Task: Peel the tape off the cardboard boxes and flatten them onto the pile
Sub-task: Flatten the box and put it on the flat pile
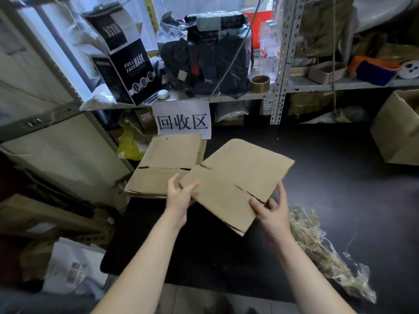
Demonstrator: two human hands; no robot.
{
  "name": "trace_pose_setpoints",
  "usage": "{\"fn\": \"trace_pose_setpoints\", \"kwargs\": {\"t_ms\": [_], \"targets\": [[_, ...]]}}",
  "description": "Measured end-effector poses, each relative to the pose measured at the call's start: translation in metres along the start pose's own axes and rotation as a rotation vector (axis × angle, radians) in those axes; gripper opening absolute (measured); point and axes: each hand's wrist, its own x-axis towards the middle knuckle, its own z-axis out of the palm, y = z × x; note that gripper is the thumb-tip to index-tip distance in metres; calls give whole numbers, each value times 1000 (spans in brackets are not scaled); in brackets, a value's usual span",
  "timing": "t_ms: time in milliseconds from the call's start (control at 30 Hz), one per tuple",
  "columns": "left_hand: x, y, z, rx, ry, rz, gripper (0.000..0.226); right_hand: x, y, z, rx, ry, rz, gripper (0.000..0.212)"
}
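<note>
Two-handed grip on flattened cardboard box (235,177), held tilted just right of pile of flattened boxes (167,164). Left hand (179,198) pinching its near-left edge, thumb on top; right hand (272,209) pinching its near-right edge, thumb likewise on top.

1. Both bare forearms reach forward, roughly parallel.
2. The left hand (179,197) pinches the flattened box (238,177) at its left corner.
3. The right hand (272,211) grips its near edge, thumb on top.
</note>
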Motion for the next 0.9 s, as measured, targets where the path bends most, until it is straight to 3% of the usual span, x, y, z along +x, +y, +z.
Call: {"fn": "trace_pose_setpoints", "kwargs": {"t_ms": [133, 333, 600, 900], "targets": [[22, 12, -23, 111, 77, 19, 81, 1, 3, -2, -95, -67, 7, 90], [26, 6, -45, 253, 103, 72, 49, 13, -1, 14, -284, -95, -93, 58], [71, 22, -110, 286, 219, 183, 42, 35, 2, 103, -488, -125, -79, 53], [161, 43, -188, 335, 199, 162, 31, 70, 43, 222, -565, -55, -56, 52]]}}
